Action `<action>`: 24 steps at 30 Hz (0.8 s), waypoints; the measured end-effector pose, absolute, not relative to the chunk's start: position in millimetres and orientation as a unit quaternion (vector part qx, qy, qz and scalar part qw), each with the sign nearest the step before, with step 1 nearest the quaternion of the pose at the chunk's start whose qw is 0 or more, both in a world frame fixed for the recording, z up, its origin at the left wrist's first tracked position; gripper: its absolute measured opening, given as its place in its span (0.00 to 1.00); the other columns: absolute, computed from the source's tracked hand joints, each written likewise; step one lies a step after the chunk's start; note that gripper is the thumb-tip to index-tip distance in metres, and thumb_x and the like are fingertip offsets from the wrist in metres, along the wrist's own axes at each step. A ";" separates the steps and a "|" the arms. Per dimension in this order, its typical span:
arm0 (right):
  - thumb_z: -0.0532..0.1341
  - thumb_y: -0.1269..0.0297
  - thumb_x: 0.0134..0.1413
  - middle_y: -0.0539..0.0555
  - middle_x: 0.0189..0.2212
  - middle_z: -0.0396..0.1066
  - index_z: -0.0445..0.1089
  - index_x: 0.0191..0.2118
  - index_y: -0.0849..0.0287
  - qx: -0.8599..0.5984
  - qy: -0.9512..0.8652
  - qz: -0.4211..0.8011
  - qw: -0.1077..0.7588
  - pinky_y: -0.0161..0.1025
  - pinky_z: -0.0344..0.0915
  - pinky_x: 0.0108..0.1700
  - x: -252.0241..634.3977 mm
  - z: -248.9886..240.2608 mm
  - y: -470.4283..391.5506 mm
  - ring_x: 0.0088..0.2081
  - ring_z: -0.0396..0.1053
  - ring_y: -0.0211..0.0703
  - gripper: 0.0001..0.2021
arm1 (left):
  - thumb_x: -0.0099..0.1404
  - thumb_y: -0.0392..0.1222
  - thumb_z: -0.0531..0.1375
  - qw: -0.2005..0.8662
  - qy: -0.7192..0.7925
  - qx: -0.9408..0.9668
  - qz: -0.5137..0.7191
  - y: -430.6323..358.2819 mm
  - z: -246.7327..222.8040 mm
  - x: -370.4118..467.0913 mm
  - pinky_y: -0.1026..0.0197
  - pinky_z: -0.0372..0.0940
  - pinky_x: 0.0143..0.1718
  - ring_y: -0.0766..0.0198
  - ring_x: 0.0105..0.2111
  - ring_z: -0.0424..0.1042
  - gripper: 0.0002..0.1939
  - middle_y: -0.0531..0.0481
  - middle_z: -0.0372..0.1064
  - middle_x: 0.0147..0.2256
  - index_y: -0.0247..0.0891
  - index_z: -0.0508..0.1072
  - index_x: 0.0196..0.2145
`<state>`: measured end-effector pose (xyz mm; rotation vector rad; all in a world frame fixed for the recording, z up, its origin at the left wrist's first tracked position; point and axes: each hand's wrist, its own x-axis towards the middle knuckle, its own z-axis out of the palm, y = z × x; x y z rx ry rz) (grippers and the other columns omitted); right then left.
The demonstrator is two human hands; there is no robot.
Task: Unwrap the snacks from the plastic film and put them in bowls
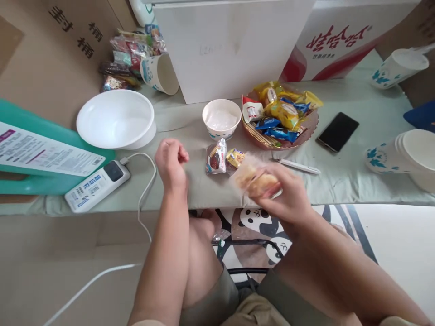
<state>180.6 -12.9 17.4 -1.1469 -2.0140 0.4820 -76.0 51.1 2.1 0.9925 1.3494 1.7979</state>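
Note:
My right hand [287, 192] grips a packaged snack in a clear wrapper [256, 179], golden-brown inside and smeared by motion, above the table's front edge. My left hand [171, 163] hovers over the cloth to the left, fingers curled in, with nothing visible in it. Between the hands lie a dark round snack in a clear and white wrapper [216, 157] and a small yellow snack packet [235, 157], partly covered by the held one. Behind them stands a paper bowl [222, 118]. To its right, a pinkish scalloped basket [270, 144] holds yellow, blue and red snack packets [283, 111].
A white plastic bowl [115, 118], power bank [98, 185] with white cable and green jug [37, 149] are left. Right are a utility knife [299, 165], phone [338, 131] and stacked paper cups [390, 154]. Boxes [234, 50] line the back, beside a tipped cup [159, 74].

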 end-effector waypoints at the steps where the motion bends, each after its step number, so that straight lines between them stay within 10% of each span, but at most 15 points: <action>1: 0.69 0.59 0.51 0.58 0.44 0.78 0.71 0.51 0.55 -0.483 -0.741 0.231 0.406 0.49 0.73 0.47 191.9 13.1 -14.5 0.44 0.77 0.53 0.21 | 0.61 0.47 0.61 0.307 0.524 0.430 0.668 42.7 3.1 -69.5 0.58 0.55 0.29 0.65 0.24 0.60 0.09 0.54 0.60 0.22 0.40 0.68 0.27; 5: 0.71 0.53 0.50 0.56 0.40 0.78 0.70 0.45 0.56 -0.559 -0.585 0.373 0.454 0.50 0.73 0.44 219.2 -5.2 -13.8 0.41 0.76 0.54 0.20 | 0.53 0.42 0.71 0.196 0.541 0.680 0.455 17.4 3.4 -23.4 0.45 0.59 0.59 0.47 0.53 0.70 0.13 0.46 0.77 0.46 0.44 0.80 0.38; 9: 0.71 0.48 0.48 0.57 0.44 0.77 0.70 0.47 0.56 -0.553 -0.513 0.443 0.484 0.54 0.71 0.53 226.5 -14.5 -9.3 0.48 0.74 0.56 0.24 | 0.62 0.40 0.67 0.070 0.551 0.797 0.237 13.0 -5.8 9.3 0.35 0.52 0.65 0.42 0.63 0.64 0.13 0.48 0.74 0.57 0.50 0.79 0.46; 16: 0.69 0.42 0.48 0.56 0.48 0.74 0.65 0.51 0.52 -0.475 -0.416 0.566 0.530 0.53 0.70 0.55 223.9 -35.1 -5.3 0.53 0.72 0.56 0.29 | 0.58 0.31 0.65 -0.022 0.641 0.680 0.356 16.2 -15.6 -11.7 0.25 0.41 0.69 0.35 0.68 0.56 0.15 0.42 0.72 0.57 0.45 0.79 0.42; 24: 0.59 0.57 0.62 0.61 0.60 0.62 0.60 0.62 0.51 -0.447 -0.636 0.391 0.492 0.61 0.60 0.67 215.8 -37.7 -17.2 0.64 0.62 0.57 0.24 | 0.59 0.51 0.69 0.572 0.430 0.528 0.456 7.6 -28.8 50.1 0.53 0.73 0.50 0.56 0.47 0.77 0.25 0.45 0.75 0.46 0.42 0.68 0.50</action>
